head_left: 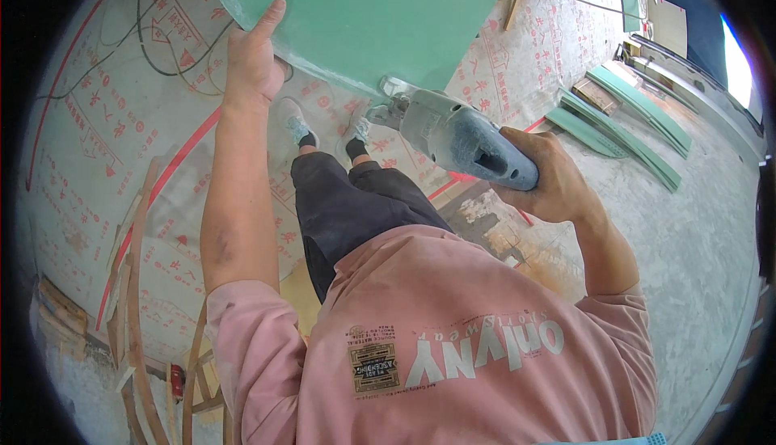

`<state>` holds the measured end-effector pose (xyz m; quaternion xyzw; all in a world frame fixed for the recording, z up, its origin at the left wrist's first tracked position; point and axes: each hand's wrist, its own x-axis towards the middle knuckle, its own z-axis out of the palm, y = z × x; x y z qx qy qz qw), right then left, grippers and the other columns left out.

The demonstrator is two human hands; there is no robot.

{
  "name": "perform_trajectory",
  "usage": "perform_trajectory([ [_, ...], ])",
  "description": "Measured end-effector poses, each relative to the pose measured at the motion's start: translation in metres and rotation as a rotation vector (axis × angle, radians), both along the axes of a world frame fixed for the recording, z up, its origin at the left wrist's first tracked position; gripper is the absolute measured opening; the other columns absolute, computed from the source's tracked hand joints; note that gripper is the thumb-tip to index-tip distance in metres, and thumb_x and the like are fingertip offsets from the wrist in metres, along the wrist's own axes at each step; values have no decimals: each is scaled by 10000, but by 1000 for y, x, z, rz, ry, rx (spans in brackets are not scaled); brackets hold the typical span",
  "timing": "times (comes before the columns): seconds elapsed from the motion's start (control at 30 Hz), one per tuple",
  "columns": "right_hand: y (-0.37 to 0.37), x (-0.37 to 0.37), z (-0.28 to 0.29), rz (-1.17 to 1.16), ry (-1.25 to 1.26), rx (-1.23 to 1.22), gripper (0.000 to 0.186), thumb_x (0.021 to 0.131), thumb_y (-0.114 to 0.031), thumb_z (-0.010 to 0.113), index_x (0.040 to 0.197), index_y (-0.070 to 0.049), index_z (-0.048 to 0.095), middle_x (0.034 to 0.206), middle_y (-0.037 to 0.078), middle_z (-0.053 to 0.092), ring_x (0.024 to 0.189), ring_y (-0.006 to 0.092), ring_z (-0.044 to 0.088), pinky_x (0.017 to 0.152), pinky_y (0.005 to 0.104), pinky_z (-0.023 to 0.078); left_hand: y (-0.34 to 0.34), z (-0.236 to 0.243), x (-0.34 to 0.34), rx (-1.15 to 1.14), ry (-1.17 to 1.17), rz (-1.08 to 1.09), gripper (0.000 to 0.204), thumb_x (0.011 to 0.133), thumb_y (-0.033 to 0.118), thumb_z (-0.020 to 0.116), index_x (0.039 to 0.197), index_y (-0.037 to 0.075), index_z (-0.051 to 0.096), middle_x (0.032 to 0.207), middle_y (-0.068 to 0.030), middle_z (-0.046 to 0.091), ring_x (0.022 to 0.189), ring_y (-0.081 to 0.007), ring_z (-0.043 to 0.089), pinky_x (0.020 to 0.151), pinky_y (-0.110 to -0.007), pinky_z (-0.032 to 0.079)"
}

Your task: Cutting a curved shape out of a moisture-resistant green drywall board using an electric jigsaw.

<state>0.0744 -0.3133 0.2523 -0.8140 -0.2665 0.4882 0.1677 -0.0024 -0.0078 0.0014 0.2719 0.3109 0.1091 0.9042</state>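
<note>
Evidently, the right hand (pixel 550 174) is curled firmly round the rear body of a dusty blue-and-grey power tool (pixel 465 138), though most of its fingertips are hidden underneath. The left hand (pixel 255 65) pinches the edge of a large green board (pixel 372 25), thumb on top and fingers out of sight below. The board lies ahead of the person, raised above their feet, with the tool's nose at its near corner. Its near-left edge is pale and powdery, so I judge that side already worked; the right-hand edge looks plain from here. How much is left cannot be told, since the far side runs out of view and no marked line shows. Farther right, narrow green strips (pixel 643 109) lie on the floor, whether finished pieces or offcuts is unclear.
</note>
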Motion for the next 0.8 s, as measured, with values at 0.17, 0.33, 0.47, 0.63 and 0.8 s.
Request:
perform_trajectory([
  [0.17, -1, -2, -1, -7, -16, 17, 391, 702, -115, 739, 1061, 15, 652, 771, 164, 626, 671, 329, 603, 689, 394, 507, -1, 1, -1, 75, 17, -27, 534, 918, 180, 805, 1357, -6, 564, 1305, -108, 626, 1167, -263, 620, 992, -434, 534],
  [0.33, 3, -2, 1, 8, -27, 40, 322, 712, -106, 730, 1002, -4, 634, 775, 191, 626, 716, 394, 643, 675, 433, 499, -2, 5, -1, 111, 35, -41, 542, 943, 207, 785, 1370, -20, 540, 1350, -105, 603, 1208, -259, 608, 1071, -435, 500],
  [0.47, 4, -2, 1, -6, -15, 51, 317, 709, -107, 733, 987, -3, 622, 768, 196, 616, 715, 402, 636, 670, 443, 492, -2, 9, -2, 136, 59, -55, 545, 933, 195, 797, 1362, -27, 544, 1328, -101, 611, 1183, -253, 615, 1058, -432, 500],
  [0.63, 6, -4, 2, -11, -30, 40, 351, 703, -107, 740, 1022, -2, 634, 786, 201, 627, 733, 408, 646, 678, 443, 501, -1, 12, 0, 169, 53, -19, 528, 920, 153, 803, 1352, -27, 557, 1306, -108, 624, 1161, -251, 621, 1005, -422, 527],
  [0.8, 7, -4, 2, -7, -30, 24, 387, 696, -103, 746, 1056, -3, 646, 808, 205, 642, 748, 412, 656, 687, 438, 510, 5, 18, 11, 188, 68, 50, 486, 922, 134, 799, 1321, -44, 587, 1269, -113, 647, 1130, -239, 629, 955, -398, 544],
])
